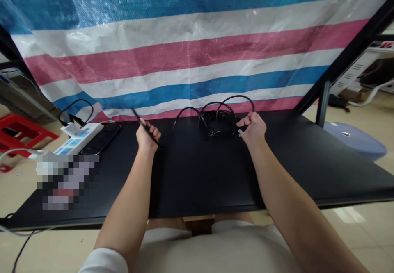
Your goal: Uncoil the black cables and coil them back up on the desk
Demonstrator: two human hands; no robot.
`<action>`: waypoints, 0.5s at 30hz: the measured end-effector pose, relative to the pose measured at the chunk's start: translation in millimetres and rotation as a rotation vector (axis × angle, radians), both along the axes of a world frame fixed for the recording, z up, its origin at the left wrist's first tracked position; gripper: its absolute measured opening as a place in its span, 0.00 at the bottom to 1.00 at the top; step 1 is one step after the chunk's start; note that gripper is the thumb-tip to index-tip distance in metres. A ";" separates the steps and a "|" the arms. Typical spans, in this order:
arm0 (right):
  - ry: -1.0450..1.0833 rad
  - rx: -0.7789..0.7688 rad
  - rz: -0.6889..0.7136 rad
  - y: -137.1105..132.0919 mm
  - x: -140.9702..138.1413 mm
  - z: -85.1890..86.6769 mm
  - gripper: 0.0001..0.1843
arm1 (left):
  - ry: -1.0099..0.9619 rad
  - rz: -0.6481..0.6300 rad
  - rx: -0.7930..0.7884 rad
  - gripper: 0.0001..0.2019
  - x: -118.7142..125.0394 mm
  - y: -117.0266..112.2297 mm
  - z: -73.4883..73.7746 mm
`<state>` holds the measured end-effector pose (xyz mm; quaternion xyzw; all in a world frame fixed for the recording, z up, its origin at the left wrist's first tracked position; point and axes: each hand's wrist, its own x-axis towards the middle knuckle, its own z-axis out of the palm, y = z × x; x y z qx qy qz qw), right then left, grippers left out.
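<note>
A black cable (pixel 210 133) lies in loose loops near the back of the black table. My right hand (pixel 254 128) pinches one end of this cable, and a small pale plug (pixel 240 132) pokes out beside the fingers. From that hand the cable arches up and left into the coil. To the left, my left hand (pixel 148 135) is closed around a thin black strip (pixel 137 116), held slanted above the tabletop; its exact kind is unclear. Another stretch of cable curves down toward the table between the coil and my left hand.
A white power strip (pixel 78 138) and a dark phone (pixel 103 138) lie on the left of the black table (pixel 197 174), by a blurred-out item. A striped tarp (pixel 191 60) hangs behind. Beyond the edges are a red stool (pixel 23 131) and a bluish plastic lid (pixel 353 137).
</note>
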<state>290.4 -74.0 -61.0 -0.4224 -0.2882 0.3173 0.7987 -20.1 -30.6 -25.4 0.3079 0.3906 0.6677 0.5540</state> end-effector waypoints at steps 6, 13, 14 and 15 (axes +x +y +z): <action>0.091 0.020 0.061 -6.4 8.2 1.2 0.30 | -0.163 0.221 -0.229 0.25 -18.1 0.0 9.8; 0.064 -0.018 -0.014 1.9 -3.1 0.7 0.27 | 0.158 0.208 -0.153 0.20 -5.8 4.0 -2.6; 0.048 -0.010 -0.017 2.3 -3.7 0.9 0.26 | 0.224 0.215 -0.137 0.18 -4.7 4.0 -3.9; 0.034 -0.002 -0.023 2.4 -4.2 1.4 0.25 | 0.280 0.226 -0.123 0.16 -3.9 3.9 -4.8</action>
